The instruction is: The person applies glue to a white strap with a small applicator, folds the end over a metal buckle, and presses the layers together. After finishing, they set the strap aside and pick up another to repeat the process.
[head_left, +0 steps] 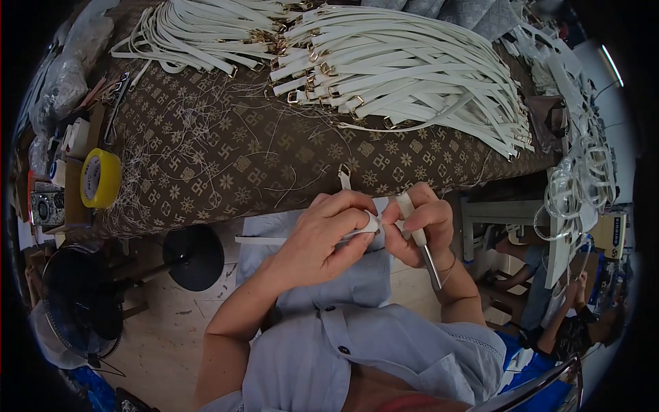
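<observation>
My left hand (321, 237) is closed around a white strap (261, 240), with the strap's flat end sticking out to the left under the wrist. Just above my left fingers, a small gold buckle on a white strap piece (344, 177) rests at the front edge of the cloth. My right hand (420, 226) grips a slim tool with a pale handle and a metal shaft (430, 264), the shaft pointing down toward my wrist. Thumb and forefinger of that hand are pinched close to the strap's folded part (371, 223). Fingers hide the point where both hands meet.
A brown patterned cloth (240, 165) covers the work surface, strewn with loose threads (199, 113). White buckled straps (405, 65) are heaped at the back. Yellow tape (101, 178) stands left, above a black fan (82, 302). Another person (563, 329) sits at right.
</observation>
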A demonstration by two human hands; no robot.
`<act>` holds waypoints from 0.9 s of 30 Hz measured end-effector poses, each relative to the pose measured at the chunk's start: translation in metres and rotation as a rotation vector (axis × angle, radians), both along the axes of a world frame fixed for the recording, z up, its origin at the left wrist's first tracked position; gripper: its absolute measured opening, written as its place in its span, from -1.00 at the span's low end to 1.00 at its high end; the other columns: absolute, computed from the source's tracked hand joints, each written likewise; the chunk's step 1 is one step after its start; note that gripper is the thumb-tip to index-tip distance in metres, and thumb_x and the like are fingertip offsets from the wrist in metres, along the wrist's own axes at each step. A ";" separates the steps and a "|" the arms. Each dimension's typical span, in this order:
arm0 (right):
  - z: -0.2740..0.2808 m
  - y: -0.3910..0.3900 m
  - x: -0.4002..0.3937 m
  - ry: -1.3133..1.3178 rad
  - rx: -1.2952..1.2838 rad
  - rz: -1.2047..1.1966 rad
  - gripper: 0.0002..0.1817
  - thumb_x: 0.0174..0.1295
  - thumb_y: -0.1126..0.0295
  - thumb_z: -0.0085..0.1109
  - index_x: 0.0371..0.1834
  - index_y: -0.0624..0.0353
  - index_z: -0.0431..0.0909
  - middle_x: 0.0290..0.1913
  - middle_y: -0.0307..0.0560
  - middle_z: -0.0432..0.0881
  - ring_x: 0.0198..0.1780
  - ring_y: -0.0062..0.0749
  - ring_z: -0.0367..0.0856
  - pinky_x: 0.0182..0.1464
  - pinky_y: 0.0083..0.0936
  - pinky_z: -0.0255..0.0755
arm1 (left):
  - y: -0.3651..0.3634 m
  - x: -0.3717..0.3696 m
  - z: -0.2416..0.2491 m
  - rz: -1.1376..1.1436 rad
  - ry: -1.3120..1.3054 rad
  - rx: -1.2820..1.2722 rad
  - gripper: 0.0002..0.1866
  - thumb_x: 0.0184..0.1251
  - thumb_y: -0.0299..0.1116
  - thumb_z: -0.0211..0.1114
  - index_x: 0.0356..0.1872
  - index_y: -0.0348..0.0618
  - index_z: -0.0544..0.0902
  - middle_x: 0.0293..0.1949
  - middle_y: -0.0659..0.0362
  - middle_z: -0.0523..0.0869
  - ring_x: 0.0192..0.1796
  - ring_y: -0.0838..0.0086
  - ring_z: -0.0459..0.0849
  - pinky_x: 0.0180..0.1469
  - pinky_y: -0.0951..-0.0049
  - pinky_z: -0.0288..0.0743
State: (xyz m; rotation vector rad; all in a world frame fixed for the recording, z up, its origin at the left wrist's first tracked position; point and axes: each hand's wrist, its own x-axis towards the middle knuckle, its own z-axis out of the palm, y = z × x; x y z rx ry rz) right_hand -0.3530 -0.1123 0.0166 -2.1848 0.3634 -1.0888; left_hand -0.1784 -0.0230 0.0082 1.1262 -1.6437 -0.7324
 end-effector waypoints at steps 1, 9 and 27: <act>-0.001 0.001 -0.001 0.000 0.000 0.000 -0.61 0.00 0.66 0.30 -0.27 -0.03 0.33 -0.46 -0.18 0.57 -0.47 -0.38 0.48 -0.41 -0.55 0.39 | 0.000 0.000 0.000 0.011 -0.003 0.002 -0.91 0.20 -0.47 0.26 -0.31 -0.23 0.57 -0.09 0.09 0.59 -0.14 0.27 0.55 -0.06 0.39 0.41; -0.006 -0.001 -0.019 -0.270 0.456 0.238 -0.73 0.31 0.20 0.14 -0.08 0.10 0.41 -0.47 -0.11 0.58 -0.44 -0.47 0.46 -0.42 -0.54 0.37 | 0.003 -0.003 -0.006 0.139 -0.056 -0.105 -0.88 0.13 -0.50 0.31 -0.30 -0.20 0.59 -0.07 0.14 0.59 -0.19 0.29 0.57 -0.13 0.36 0.39; -0.026 0.016 -0.011 -0.472 0.803 0.187 -0.65 0.20 0.17 0.32 -0.33 0.14 0.36 -0.51 -0.14 0.42 -0.52 -0.55 0.35 -0.54 -0.68 0.26 | 0.004 -0.007 -0.006 0.087 0.133 -0.092 -0.92 0.24 -0.54 0.27 -0.28 -0.32 0.59 -0.04 0.06 0.56 -0.22 0.36 0.59 -0.22 0.47 0.50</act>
